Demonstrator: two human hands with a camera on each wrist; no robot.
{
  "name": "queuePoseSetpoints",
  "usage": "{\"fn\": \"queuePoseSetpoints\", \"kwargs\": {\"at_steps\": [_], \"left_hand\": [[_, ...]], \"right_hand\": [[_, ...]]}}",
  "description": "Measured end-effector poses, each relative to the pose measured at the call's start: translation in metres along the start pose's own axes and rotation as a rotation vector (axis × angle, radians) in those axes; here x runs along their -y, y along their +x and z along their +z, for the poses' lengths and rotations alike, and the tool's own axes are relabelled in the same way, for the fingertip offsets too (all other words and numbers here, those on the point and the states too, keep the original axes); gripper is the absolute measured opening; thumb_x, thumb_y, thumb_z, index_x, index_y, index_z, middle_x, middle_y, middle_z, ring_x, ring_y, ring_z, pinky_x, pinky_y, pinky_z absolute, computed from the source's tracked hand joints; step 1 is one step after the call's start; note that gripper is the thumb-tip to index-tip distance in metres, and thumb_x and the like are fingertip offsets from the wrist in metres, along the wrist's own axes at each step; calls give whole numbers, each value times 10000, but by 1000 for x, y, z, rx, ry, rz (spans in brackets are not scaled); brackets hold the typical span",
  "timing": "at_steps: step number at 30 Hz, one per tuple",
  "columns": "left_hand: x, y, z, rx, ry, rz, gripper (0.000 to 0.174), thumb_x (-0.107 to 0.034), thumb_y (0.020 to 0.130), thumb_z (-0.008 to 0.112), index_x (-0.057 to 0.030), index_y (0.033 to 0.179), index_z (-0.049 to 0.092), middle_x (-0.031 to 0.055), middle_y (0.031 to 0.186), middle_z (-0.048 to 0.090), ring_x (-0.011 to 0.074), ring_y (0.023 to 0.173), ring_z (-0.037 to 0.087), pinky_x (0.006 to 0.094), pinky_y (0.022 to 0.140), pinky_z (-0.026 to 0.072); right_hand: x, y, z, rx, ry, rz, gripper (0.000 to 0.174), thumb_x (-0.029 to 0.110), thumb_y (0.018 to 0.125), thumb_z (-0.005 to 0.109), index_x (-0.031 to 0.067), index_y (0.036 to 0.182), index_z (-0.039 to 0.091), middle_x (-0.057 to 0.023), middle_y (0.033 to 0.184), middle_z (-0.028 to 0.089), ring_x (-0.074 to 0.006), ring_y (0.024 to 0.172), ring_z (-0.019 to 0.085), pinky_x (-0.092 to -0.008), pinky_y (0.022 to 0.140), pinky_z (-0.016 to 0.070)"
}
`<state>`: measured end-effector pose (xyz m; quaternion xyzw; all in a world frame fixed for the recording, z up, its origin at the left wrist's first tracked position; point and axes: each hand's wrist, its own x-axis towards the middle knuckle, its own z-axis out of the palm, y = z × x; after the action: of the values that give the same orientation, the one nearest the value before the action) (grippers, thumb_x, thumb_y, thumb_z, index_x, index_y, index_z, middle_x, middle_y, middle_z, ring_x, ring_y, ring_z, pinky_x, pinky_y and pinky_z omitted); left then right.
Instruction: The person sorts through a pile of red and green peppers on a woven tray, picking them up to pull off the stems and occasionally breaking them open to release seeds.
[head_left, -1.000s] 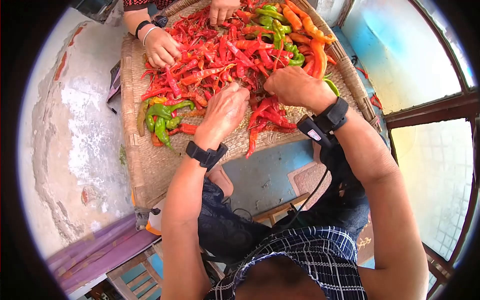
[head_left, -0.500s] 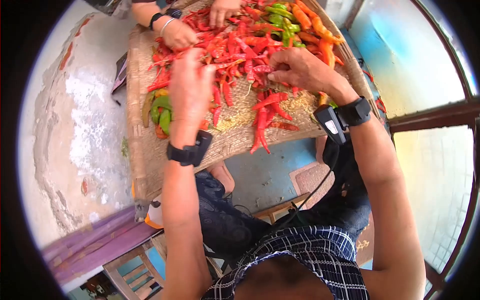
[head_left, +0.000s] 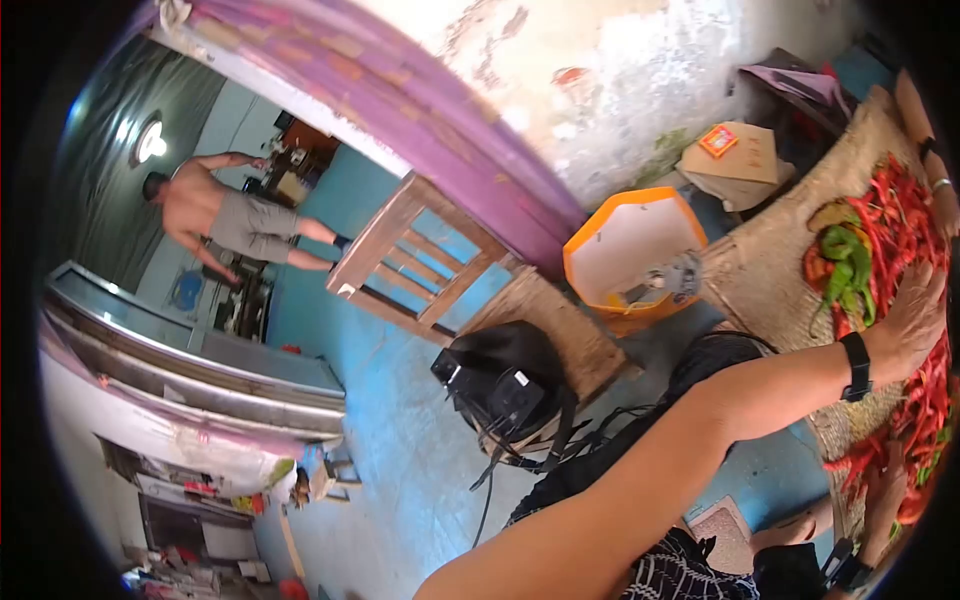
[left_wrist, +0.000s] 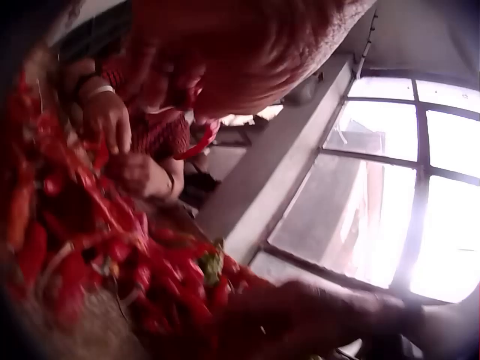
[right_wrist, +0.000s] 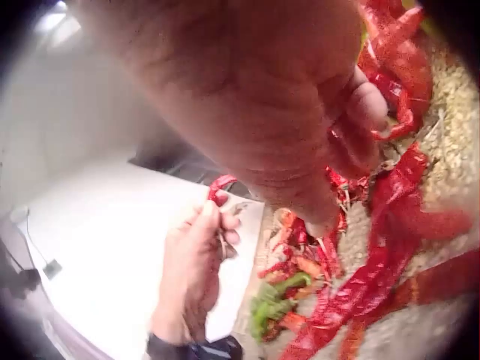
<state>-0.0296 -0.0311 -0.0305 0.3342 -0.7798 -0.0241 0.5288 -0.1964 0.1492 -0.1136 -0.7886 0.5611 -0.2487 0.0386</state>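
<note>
My left hand [head_left: 905,320] is raised over the woven tray [head_left: 765,265]. In the right wrist view that left hand [right_wrist: 191,262] pinches a slim red chili pepper [right_wrist: 219,189] between thumb and fingertips; it also shows below the hand in the left wrist view. My right hand [head_left: 885,500] is down at the red chili pile [head_left: 900,205], fingers bent among the peppers. Its thumb tip lies against a curved red chili [right_wrist: 405,124]; I cannot tell whether the fingers hold it. Green peppers [head_left: 845,265] lie at the pile's edge.
Across the tray another person's hands [left_wrist: 109,124] work at the pile. An orange-rimmed white container [head_left: 640,235], a cardboard box [head_left: 735,160] and a wooden chair [head_left: 560,330] with a black bag [head_left: 515,375] stand left of the tray. Farther off stands a person [head_left: 225,210].
The head view has swung far to the left, so the tray now sits at the right edge. My left hand had lifted off the pile half a second ago. The right hand stays at the chilies.
</note>
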Motion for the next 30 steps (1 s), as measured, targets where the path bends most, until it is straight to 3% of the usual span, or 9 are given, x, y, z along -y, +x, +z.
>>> {"fn": "queuePoseSetpoints", "kwargs": {"at_steps": [3, 4, 6, 12, 14, 21, 23, 28, 30], "left_hand": [[24, -25, -19, 337, -94, 205, 612, -256, 815, 575, -93, 1346, 318, 153, 1378, 351, 298, 1075, 482, 464, 837, 428], [2, -40, 0, -16, -75, 109, 223, -147, 617, 602, 58, 706, 606, 223, 791, 547, 355, 855, 490, 467, 813, 409], [-6, -61, 8, 569, -189, 210, 183, -217, 620, 646, -34, 629, 641, 143, 682, 628, 291, 704, 597, 399, 640, 478], [-30, -101, 31, 586, -211, 348, 157, -229, 691, 611, -94, 672, 690, 105, 715, 666, 265, 713, 644, 400, 621, 503], [-35, -94, 34, 890, -173, 336, 173, -241, 700, 608, -101, 716, 708, 91, 740, 673, 263, 756, 657, 409, 644, 509], [-48, -114, 121, 392, -576, 239, 242, -348, 743, 590, -156, 810, 721, 68, 910, 695, 285, 928, 631, 441, 725, 514], [-48, -121, 118, 501, -468, 243, 216, -312, 759, 572, -171, 829, 720, 45, 918, 692, 249, 945, 619, 427, 717, 500], [-43, -85, 57, 388, -353, 139, 399, -298, 979, 422, 5, 862, 655, 132, 736, 626, 268, 650, 588, 411, 575, 474], [-21, -35, 2, 436, -463, -25, 280, -254, 935, 433, -23, 902, 588, 138, 851, 569, 276, 783, 544, 409, 654, 451]], "right_hand": [[-2, 9, -5, 283, 70, 280, 252, -17, 742, 522, 8, 992, 515, -148, 802, 575, -209, 692, 531, -338, 649, 449], [-13, 10, -6, 353, 204, 330, 232, -24, 763, 506, 3, 993, 516, -136, 825, 567, -202, 741, 531, -321, 678, 438], [-27, 3, 4, 297, 481, 284, 253, -22, 816, 466, -8, 1062, 519, -104, 893, 573, -169, 822, 534, -280, 734, 430], [-3, 14, -22, -31, 288, 374, 295, 98, 871, 534, -23, 1140, 541, -93, 972, 598, -175, 869, 538, -289, 740, 441], [8, 17, -34, -25, 290, 364, 295, 134, 882, 556, -23, 1131, 554, -90, 965, 600, -182, 851, 538, -297, 715, 447], [77, 35, -49, -301, 539, 586, 291, 214, 900, 581, -22, 1069, 576, -102, 945, 614, -187, 802, 563, -296, 680, 462], [79, 36, -53, -265, 490, 593, 316, 237, 899, 588, -13, 1092, 573, -115, 973, 619, -201, 825, 579, -298, 683, 470], [69, 31, -47, -240, 471, 642, 309, 239, 896, 585, 9, 1102, 578, -96, 1027, 616, -205, 882, 582, -316, 701, 480], [70, 33, -44, -241, 463, 634, 303, 230, 891, 585, 9, 1099, 579, -93, 1026, 615, -202, 884, 581, -315, 708, 478]]}}
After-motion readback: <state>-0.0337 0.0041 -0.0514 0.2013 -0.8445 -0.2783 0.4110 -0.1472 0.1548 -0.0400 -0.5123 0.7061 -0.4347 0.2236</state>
